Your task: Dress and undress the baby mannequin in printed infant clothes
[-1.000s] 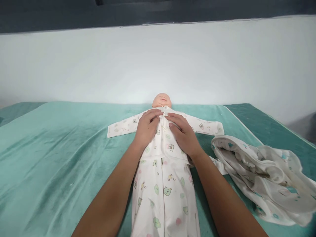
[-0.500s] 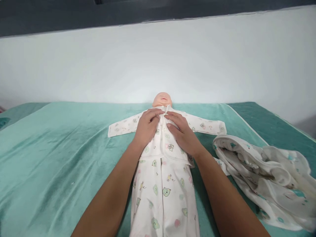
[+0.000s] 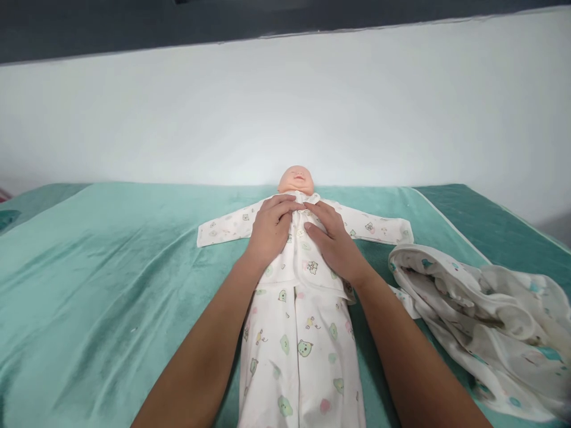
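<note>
- Watching from afar through the head camera, I find the doll (image 3: 296, 179) lying face up, its head at the far end near the wall (image 3: 285, 107), its body running straight away from me.
- The printed white jacket (image 3: 285, 273) covers its chest, with both sleeves (image 3: 225, 227) spread out sideways on the green blanket (image 3: 125, 249).
- I have the left hand (image 3: 270, 230) on the left of the chest, fingers bent inward over the cloth, thumb close beneath them.
- The right hand (image 3: 333, 241) faces it, forefinger pointing inward, thumb lower and apart from it.
- Both sets of fingertips meet near the top of the jacket; I cannot tell whether either hand has cloth pinched or merely rests on it.
- What seems to count most is the front opening (image 3: 296, 261): it follows the doll's long axis between the two hands, its upper part right at the fingertips, so neither hand is clearly nearer.
- Below the jacket I see a patterned lower garment (image 3: 272, 362); beyond the right forearm (image 3: 401, 333) lies a crumpled cloth bundle (image 3: 482, 339), well apart from the fingers.
</note>
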Available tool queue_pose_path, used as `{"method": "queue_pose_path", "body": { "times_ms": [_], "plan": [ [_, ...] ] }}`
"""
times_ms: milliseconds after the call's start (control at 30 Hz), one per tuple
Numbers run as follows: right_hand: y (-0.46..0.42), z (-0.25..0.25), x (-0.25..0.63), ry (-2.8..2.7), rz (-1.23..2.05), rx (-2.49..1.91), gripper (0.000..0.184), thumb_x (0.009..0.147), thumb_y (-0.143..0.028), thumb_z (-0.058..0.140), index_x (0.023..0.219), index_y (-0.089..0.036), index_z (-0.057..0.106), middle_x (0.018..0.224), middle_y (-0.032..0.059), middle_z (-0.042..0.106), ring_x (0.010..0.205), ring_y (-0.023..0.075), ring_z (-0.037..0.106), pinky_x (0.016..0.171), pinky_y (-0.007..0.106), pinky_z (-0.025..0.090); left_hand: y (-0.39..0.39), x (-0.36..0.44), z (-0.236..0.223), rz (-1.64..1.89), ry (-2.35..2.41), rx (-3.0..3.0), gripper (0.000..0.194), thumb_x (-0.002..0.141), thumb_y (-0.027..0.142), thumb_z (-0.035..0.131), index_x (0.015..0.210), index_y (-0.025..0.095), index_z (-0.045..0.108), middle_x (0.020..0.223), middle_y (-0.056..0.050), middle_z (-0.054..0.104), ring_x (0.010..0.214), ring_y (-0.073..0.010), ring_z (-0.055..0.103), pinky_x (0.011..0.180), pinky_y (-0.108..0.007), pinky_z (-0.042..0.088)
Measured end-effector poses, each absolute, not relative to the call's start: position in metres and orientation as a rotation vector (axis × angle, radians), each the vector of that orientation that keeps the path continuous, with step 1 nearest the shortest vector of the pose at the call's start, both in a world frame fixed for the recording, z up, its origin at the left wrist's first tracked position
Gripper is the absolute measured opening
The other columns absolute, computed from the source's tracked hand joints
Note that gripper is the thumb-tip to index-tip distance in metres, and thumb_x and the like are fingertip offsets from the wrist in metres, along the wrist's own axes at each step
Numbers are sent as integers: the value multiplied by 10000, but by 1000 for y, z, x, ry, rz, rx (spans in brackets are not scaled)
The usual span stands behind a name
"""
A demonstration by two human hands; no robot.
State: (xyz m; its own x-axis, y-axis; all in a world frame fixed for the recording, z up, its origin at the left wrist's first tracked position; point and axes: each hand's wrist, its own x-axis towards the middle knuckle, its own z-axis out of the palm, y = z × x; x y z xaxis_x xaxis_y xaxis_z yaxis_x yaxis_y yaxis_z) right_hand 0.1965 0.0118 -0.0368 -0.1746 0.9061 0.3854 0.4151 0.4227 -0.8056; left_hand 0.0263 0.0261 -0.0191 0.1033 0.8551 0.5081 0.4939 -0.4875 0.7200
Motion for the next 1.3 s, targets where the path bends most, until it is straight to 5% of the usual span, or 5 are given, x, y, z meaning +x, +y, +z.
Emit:
{"method": "queue_pose_path", "body": {
  "times_ms": [233, 1033, 1133, 1233, 1300],
  "plan": [
    [13, -34, 196, -1791, 636, -1148, 395, 934, -374, 545, 1318, -301, 607, 1450, 45, 547, 1418, 254, 386, 1235, 503, 246, 26, 27, -20, 1373, 1325, 1998, 395, 917, 96, 434, 1018, 276, 770, 1282, -16, 676, 1257, -196, 577, 1138, -412, 422],
    [8, -36, 195, -1640, 663, -1029, 519, 895, -315, 626, 1399, -361, 513, 1498, 32, 488, 1385, 241, 449, 1197, 488, 327, 17, 28, -16, 1401, 1242, 1913, 223, 901, 155, 508, 913, 256, 706, 1297, -21, 674, 1276, -211, 579, 1074, -402, 483],
    [9, -36, 194, -1600, 661, -959, 409, 890, -292, 634, 1295, -341, 596, 1441, 31, 561, 1367, 234, 482, 1186, 478, 345, 13, 26, -12, 1356, 1220, 1895, 167, 878, 153, 530, 807, 235, 657, 1290, -23, 684, 1274, -218, 581, 1079, -414, 473],
    [9, -35, 193, -1539, 655, -892, 127, 902, -289, 629, 1010, -298, 695, 1349, 41, 619, 1330, 236, 525, 1152, 460, 384, 8, 24, -9, 1307, 1207, 1883, 171, 881, 167, 542, 740, 223, 620, 1300, -20, 683, 1282, -219, 573, 1103, -425, 446],
    [7, -33, 193, -1537, 656, -884, 99, 915, -301, 625, 853, -278, 698, 1274, 42, 656, 1279, 240, 564, 1128, 462, 399, 4, 22, -9, 1273, 1191, 1872, 169, 890, 189, 555, 739, 224, 622, 1341, -14, 663, 1314, -222, 549, 1116, -434, 435]
  ]
}}
